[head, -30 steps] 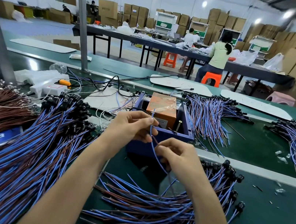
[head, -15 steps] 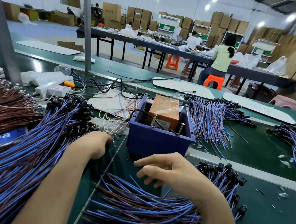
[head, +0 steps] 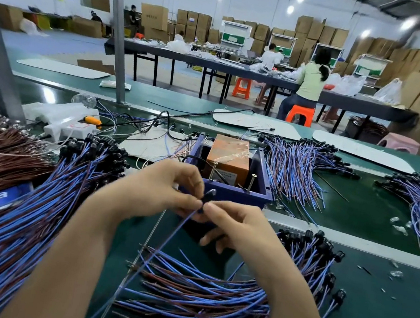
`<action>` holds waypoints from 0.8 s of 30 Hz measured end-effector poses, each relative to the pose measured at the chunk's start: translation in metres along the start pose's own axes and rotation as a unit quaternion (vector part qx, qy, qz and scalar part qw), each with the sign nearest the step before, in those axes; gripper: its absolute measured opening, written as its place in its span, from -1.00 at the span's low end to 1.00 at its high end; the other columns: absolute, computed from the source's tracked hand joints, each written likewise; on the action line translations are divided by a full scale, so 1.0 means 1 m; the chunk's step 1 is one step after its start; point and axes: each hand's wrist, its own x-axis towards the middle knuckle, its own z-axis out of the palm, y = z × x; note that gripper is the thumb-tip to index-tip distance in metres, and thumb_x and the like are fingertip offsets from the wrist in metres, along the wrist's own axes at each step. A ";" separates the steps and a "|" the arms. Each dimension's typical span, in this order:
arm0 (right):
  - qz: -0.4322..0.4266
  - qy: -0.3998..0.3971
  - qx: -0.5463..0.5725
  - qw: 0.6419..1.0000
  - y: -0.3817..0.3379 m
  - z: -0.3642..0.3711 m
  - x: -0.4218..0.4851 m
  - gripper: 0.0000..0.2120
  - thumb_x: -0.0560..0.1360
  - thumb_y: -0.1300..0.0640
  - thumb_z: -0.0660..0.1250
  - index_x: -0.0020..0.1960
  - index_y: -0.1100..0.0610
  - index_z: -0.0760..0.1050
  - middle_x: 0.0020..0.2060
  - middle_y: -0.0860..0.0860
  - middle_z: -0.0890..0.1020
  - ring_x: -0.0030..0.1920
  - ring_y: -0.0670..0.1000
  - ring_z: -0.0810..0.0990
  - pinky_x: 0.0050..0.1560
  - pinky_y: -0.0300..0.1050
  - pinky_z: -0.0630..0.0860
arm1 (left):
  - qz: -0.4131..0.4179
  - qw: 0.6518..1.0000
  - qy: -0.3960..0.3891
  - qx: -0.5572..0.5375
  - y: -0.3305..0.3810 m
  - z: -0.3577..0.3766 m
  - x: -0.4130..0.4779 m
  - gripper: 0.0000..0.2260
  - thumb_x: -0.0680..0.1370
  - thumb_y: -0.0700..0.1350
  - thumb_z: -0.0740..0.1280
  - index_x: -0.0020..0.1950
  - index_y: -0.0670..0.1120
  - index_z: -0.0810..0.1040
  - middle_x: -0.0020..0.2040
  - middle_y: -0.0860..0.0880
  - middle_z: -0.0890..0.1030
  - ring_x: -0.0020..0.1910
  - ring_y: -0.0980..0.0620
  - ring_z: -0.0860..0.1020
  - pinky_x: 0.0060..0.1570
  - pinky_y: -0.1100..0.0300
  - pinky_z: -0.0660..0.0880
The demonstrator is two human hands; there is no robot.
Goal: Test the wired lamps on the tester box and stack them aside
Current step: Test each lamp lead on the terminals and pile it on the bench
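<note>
One wired lamp (head: 209,194) is being pinched by both the left hand (head: 163,187) and the right hand (head: 237,225), just before the tester box (head: 247,195) standing beyond them. It is seemingly not yet being tested. Big lamp piles (head: 29,227) are lying beside both hands, so much work is probably remaining.

One tester box (head: 241,196), perhaps five piles (head: 195,301)

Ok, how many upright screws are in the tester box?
2. The left screw stands by the orange block's front-left corner, the right screw at its front-right. The left hand covers part of the tester box; more may be hidden.
</note>
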 end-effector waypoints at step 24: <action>0.022 0.467 -0.189 0.864 0.025 -0.100 -0.018 -0.77 0.56 0.06 0.32 0.20 -0.04 0.59 -0.32 -0.06 0.52 -0.22 0.10 0.49 -0.14 -0.07 0.39 | -0.124 0.988 -0.011 0.095 -0.026 -0.019 0.001 -0.89 0.47 -0.18 0.44 -0.26 -0.07 0.66 -0.38 0.02 0.64 -0.48 0.16 0.46 -0.45 0.35 0.40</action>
